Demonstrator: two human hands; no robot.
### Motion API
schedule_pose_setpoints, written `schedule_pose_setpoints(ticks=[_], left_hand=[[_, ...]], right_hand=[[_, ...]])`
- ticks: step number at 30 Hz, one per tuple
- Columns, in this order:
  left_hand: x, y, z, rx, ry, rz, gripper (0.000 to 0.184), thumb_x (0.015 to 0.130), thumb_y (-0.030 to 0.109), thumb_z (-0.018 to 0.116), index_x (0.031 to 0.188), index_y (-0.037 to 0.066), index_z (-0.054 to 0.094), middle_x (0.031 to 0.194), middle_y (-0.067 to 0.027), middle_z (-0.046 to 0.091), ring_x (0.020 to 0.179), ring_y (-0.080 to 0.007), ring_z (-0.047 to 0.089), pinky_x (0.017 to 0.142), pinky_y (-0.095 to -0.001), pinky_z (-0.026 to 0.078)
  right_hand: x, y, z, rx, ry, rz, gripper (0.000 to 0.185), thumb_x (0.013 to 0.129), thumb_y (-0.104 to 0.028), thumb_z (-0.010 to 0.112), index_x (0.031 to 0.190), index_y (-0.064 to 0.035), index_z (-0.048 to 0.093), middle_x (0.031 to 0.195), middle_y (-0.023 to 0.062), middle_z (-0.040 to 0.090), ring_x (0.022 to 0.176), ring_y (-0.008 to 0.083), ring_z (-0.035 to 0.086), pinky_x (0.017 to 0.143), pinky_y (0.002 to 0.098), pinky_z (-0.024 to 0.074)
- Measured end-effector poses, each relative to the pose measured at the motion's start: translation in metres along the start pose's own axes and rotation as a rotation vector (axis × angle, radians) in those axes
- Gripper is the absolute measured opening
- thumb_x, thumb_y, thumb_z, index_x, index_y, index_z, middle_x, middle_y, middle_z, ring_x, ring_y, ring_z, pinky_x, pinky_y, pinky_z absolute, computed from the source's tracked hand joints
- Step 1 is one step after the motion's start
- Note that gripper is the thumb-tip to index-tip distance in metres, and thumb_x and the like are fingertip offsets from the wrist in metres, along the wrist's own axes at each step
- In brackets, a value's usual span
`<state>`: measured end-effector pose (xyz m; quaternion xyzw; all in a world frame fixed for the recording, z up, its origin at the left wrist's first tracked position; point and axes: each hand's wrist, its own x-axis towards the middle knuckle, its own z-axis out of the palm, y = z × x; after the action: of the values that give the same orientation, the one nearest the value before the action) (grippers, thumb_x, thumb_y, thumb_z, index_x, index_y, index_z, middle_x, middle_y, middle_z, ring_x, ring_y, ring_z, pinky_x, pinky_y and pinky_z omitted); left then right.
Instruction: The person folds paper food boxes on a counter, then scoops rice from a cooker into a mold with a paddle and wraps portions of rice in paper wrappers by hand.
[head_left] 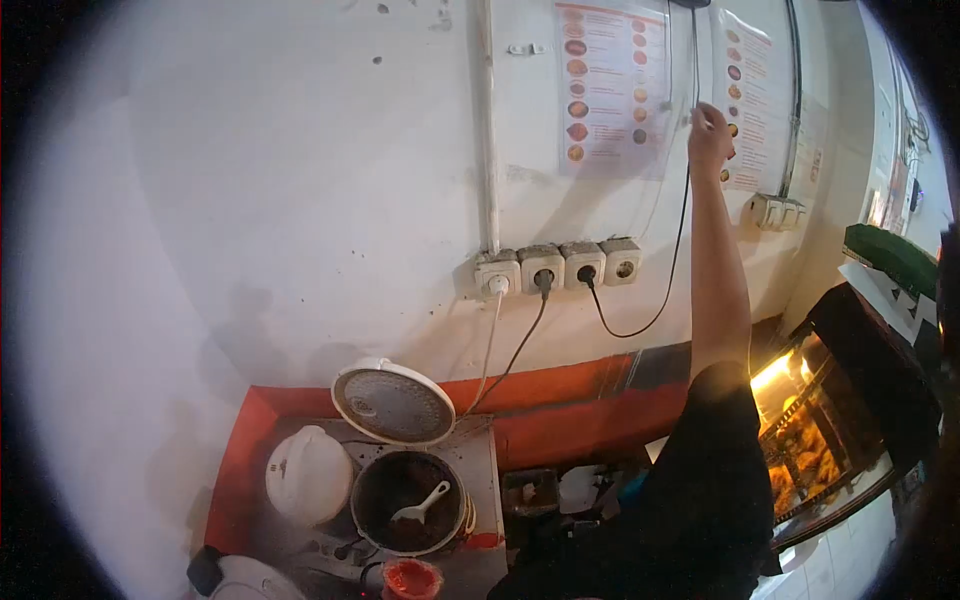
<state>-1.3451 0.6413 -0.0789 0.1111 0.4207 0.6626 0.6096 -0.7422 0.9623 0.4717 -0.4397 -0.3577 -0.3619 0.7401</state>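
My right hand (711,140) is raised high against the wall, its fingers closed on a thin dark cord (684,215). The cord hangs down from above, curves below the hand and ends in a black plug (586,274) in the third socket of a wall row. Beside the hand are two printed sheets with food pictures, one on the left (612,90) and one on the right (746,100). A black sleeve covers my upper arm. My left hand does not show.
An open rice cooker (408,500) with a white scoop (422,503) stands lower left, its lid (393,402) raised. Near it are a white lidded pot (309,476) and a red container (411,578). A lit display case (815,430) with food stands at right.
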Motion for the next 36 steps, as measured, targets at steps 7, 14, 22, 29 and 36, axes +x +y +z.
schedule_pose_setpoints(ticks=[7, 14, 22, 29, 36], left_hand=[[0.012, 0.003, 0.013, 0.011, -0.045, -0.02, 0.054, 0.088, 0.051, 0.057, 0.122, 0.01, 0.058, 0.115, -0.0088, 0.063, 0.105, -0.028, 0.06, 0.085, -0.0492, 0.051], [0.016, 0.007, 0.012, 0.019, -0.059, -0.034, 0.054, 0.088, 0.051, 0.057, 0.122, 0.01, 0.058, 0.116, -0.0086, 0.063, 0.105, -0.028, 0.06, 0.086, -0.049, 0.051], [0.018, 0.011, 0.01, 0.031, -0.07, -0.043, 0.053, 0.088, 0.051, 0.057, 0.122, 0.01, 0.058, 0.116, -0.0084, 0.063, 0.105, -0.028, 0.06, 0.086, -0.0488, 0.051], [0.02, 0.012, 0.005, 0.022, -0.082, -0.056, 0.053, 0.088, 0.051, 0.057, 0.121, 0.01, 0.058, 0.116, -0.0082, 0.063, 0.105, -0.028, 0.06, 0.086, -0.0487, 0.05], [0.02, 0.012, -0.005, -0.006, -0.104, -0.065, 0.053, 0.088, 0.051, 0.057, 0.121, 0.01, 0.058, 0.116, -0.008, 0.063, 0.106, -0.028, 0.06, 0.087, -0.0485, 0.05]], right_hand=[[0.033, -0.016, 0.062, -0.26, -0.241, 0.02, 0.028, 0.083, -0.025, 0.067, 0.093, 0.0009, 0.065, 0.094, 0.0183, 0.069, 0.091, 0.0332, 0.067, 0.081, 0.0399, 0.0507], [-0.03, -0.016, 0.049, -0.067, -0.093, 0.127, 0.033, 0.088, -0.033, 0.066, 0.08, -0.0009, 0.063, 0.076, 0.0182, 0.066, 0.077, 0.0347, 0.065, 0.07, 0.0447, 0.0485], [0.003, -0.018, 0.045, -0.503, 0.195, 0.164, 0.034, 0.086, -0.035, 0.065, 0.1, -0.0048, 0.068, 0.106, 0.0197, 0.063, 0.099, 0.035, 0.062, 0.089, 0.0429, 0.0465], [0.002, 0.03, 0.044, -0.322, 0.019, 0.186, 0.021, 0.081, -0.021, 0.067, 0.092, -0.0033, 0.068, 0.089, 0.0154, 0.067, 0.084, 0.0341, 0.064, 0.077, 0.0429, 0.0508], [-0.027, 0.032, 0.023, -0.276, 0.031, -0.007, 0.011, 0.081, -0.012, 0.068, 0.089, -0.0039, 0.068, 0.091, 0.0151, 0.068, 0.083, 0.0319, 0.065, 0.074, 0.0401, 0.0508]])
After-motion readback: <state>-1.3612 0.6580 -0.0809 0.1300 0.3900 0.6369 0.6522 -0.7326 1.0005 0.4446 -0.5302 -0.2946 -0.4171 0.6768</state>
